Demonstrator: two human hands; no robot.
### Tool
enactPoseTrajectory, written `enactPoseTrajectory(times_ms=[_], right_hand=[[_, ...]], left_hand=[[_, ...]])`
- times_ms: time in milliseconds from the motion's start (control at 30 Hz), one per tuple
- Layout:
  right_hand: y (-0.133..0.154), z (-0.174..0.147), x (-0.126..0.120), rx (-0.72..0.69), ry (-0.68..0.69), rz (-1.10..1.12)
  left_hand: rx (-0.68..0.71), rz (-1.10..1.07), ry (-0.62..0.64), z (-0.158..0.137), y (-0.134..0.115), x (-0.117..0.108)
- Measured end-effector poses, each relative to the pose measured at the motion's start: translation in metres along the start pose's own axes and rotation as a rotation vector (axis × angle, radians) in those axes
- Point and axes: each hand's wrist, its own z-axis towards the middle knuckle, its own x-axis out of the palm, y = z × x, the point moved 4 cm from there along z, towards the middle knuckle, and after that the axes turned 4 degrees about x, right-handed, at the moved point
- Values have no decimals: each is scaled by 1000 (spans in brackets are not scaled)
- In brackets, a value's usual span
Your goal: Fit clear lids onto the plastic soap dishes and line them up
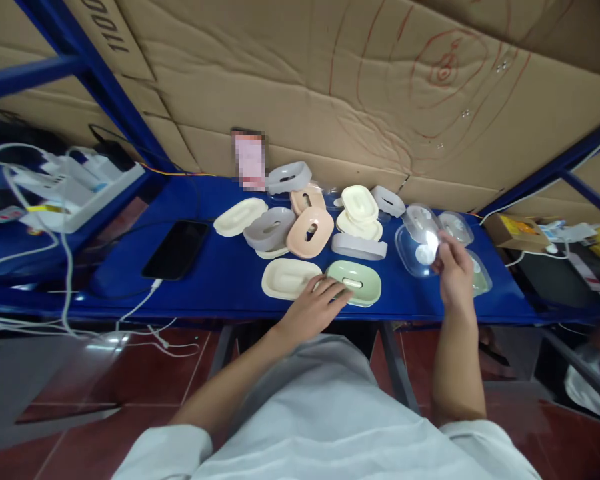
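My left hand (315, 305) lies with its fingers stretched out. Its fingertips rest at the edges of a cream oval dish (287, 277) and a pale green slotted dish (363, 283) near the table's front edge. On the right, my right hand (454, 267) pinches the rim of a clear plastic lid (413, 253), which shines with glare. Close by are another clear lid (456, 229) and a clear piece (481, 275) with a green tint, partly behind my wrist. Between and behind my hands lie a peach slotted dish (310, 232), a grey slotted dish (270, 229) and stacked cream dishes (360, 203).
A black phone (176, 250) with a white cable lies on the blue table (220, 267). Another phone (250, 160) leans against the cardboard wall (290, 100). Power strips with tangled cables (80, 183) stand left. A small cardboard box (515, 232) sits right, near blue frame posts.
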Motion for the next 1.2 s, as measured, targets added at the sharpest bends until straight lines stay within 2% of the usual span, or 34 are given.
enactPoseTrajectory(times_ms=[67, 167, 233, 300, 400, 467, 533, 700, 933, 1033, 1200], right_hand=[[-31, -30, -21, 106, 20, -102], [-49, -63, -25, 11, 9, -375], [-44, -80, -13, -91, 9, -573], [-34, -95, 1, -136, 49, -720], [-13, -115, 14, -202, 53, -815], [-3, -123, 13, -236, -3, -804], [1, -125, 11, -239, 3, -768], [7, -130, 6, -253, 222, -733], [16, -153, -14, -305, 350, -477], [13, -154, 1, -429, 432, -459], [22, -139, 52, -657, 614, -507]], left_hand=[[2, -18, -3, 1, -1, 0], [-2, -37, 2, 2, 0, -2], [-16, -47, 1, 3, 0, -6], [-45, -49, -13, 5, 1, -10], [-84, -27, -24, 6, 2, -10], [-94, -10, -5, 6, 2, -5], [-96, -4, 14, 5, 3, 0], [-54, -55, -37, 1, 4, -2], [-59, -158, -94, -4, 5, -4], [-95, -168, -119, -6, 6, -2], [-123, -225, -150, -7, 9, -3]])
